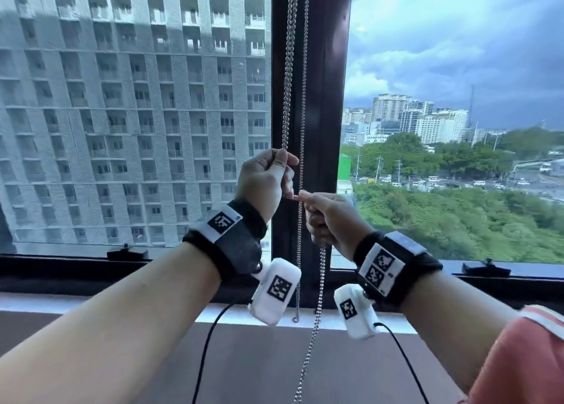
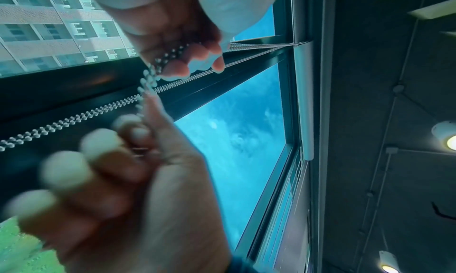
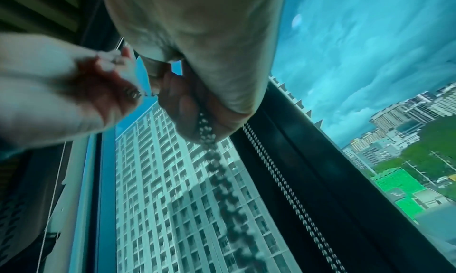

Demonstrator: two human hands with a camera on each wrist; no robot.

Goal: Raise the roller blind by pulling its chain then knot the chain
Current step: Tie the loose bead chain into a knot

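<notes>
Where the chain (image 1: 287,104) hangs down the dark mullion (image 1: 323,98), the left hand (image 1: 265,180) pinches it high between thumb and curled fingers. Just below, the right hand (image 1: 331,217) grips it in a closed fist, the slack trailing under it towards the sill (image 1: 100,304).

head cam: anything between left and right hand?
Only a short run of chain bridges the left hand and right hand; seen in head view.
</notes>
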